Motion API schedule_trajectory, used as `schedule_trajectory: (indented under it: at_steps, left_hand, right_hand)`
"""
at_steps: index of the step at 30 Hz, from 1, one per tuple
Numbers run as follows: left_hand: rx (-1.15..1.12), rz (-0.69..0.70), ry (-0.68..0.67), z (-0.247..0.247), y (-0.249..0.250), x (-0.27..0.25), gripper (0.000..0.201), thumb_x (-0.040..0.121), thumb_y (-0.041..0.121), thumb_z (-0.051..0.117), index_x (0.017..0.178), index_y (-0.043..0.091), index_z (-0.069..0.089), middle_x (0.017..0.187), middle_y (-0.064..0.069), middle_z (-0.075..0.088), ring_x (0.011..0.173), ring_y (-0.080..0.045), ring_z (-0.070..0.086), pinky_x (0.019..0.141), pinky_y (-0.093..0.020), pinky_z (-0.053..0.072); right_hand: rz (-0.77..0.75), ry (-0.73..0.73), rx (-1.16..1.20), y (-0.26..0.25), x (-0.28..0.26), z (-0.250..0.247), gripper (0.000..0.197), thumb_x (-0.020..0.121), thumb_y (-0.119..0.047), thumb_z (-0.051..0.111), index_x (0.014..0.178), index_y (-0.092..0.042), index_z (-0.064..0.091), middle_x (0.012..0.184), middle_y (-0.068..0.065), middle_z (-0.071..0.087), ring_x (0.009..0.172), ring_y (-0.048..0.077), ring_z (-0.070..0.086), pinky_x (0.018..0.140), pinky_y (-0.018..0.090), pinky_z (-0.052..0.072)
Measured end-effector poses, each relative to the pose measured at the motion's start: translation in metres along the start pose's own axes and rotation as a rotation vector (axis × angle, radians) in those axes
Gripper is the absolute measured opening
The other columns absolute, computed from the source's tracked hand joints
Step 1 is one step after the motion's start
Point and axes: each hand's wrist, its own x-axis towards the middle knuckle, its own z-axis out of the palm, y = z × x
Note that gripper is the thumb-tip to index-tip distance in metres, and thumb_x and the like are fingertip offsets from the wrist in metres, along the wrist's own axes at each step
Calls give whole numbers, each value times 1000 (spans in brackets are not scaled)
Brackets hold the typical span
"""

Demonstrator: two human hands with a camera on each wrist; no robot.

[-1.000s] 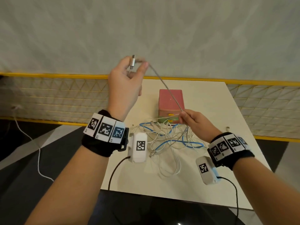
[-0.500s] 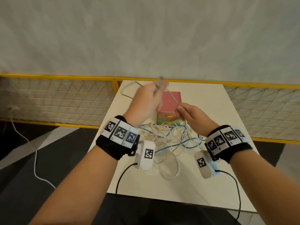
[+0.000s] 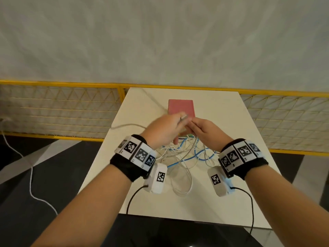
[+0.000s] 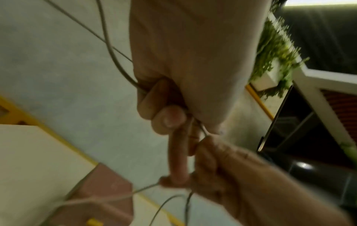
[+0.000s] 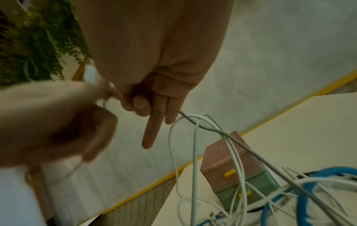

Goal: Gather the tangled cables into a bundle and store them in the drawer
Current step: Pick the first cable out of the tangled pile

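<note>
1. My left hand is raised over the desk, fingers curled round a grey cable; its metal plug end sticks out toward my right hand
2. Right hand meets the left just in front of it, thumb and first fingers pinching the same grey cable; the two outer fingers point out straight
3. From my left hand the grey cable loops away to the left and beyond, across the desk
4. Below and between my wrists: tangle of cables, white and blue, loose on the desk; several strands rise toward my right hand
5. Just beyond my fingers stands the small drawer box, pink top, green drawer beneath, yellow knobs; both drawers look pushed in; a few white strands lie against its front
6. Beyond the desk, a yellow-framed mesh fence and pale wall
7. To the left of my left arm, a white cord trails on the dark floor
</note>
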Motion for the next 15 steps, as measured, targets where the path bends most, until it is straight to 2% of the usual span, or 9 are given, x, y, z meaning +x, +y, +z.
schedule_trajectory:
  at_steps: [2,3,4,5,7,9,11,12,15]
  left_hand:
    - [-40,-11,0,7,-5,0,34,103,44,35,100,24,62,57,-7,66,64,-20,67,79,-40,53]
    - [-55,-14,47,4,-5,2,34,103,44,37,95,24,64,55,-7,63,59,-24,64,73,-39,54]
    - [-84,-18,131,-2,-5,4,34,102,43,40,96,22,66,52,-6,58,52,-26,58,66,-37,54]
    - [-134,-15,246,-11,-4,6,34,101,43,42,96,21,67,50,-3,52,48,-26,51,59,-35,49]
    - [-250,27,497,-35,-1,11,34,100,45,42,79,25,60,47,3,45,45,-21,44,54,-37,42]
    - [-311,65,610,-54,-2,13,36,101,44,39,73,24,50,46,3,43,42,-16,41,54,-36,40]
    - [-286,62,593,-61,-5,12,36,104,39,37,82,18,57,43,0,45,41,-15,44,60,-35,44]
    - [-251,61,568,-59,-7,11,35,104,38,36,94,17,62,42,1,47,42,-16,48,65,-37,48]
    - [-153,47,371,-41,-8,10,31,104,35,38,132,29,51,44,2,53,43,-12,53,65,-34,51]
  right_hand:
    - [-36,19,-20,-1,-1,-1,28,102,-18,35,79,-28,48,64,-14,46,69,-6,61,60,13,40]
    - [-42,35,-13,2,-2,1,30,102,-21,33,76,-28,45,65,-11,46,77,2,66,64,24,44]
    - [-20,47,4,9,-2,3,32,102,-24,31,73,-25,43,66,-4,46,86,15,68,68,33,45]
    - [18,57,35,17,-4,6,34,103,-24,29,71,-22,41,67,0,45,90,24,69,68,35,45]
    - [98,66,98,33,-9,12,35,103,-22,27,71,-16,39,66,3,42,93,27,69,65,23,42]
    - [118,61,92,40,-17,15,34,103,-19,26,71,-13,38,65,2,39,93,20,70,64,15,40]
    - [128,55,107,43,-18,14,35,103,-19,26,71,-13,37,66,2,37,92,16,70,64,16,40]
    - [129,52,108,41,-16,13,35,103,-21,26,71,-15,38,66,3,38,92,17,71,64,17,41]
    - [61,76,40,33,-9,6,35,102,-32,28,70,-28,40,66,0,42,91,34,68,67,33,41]
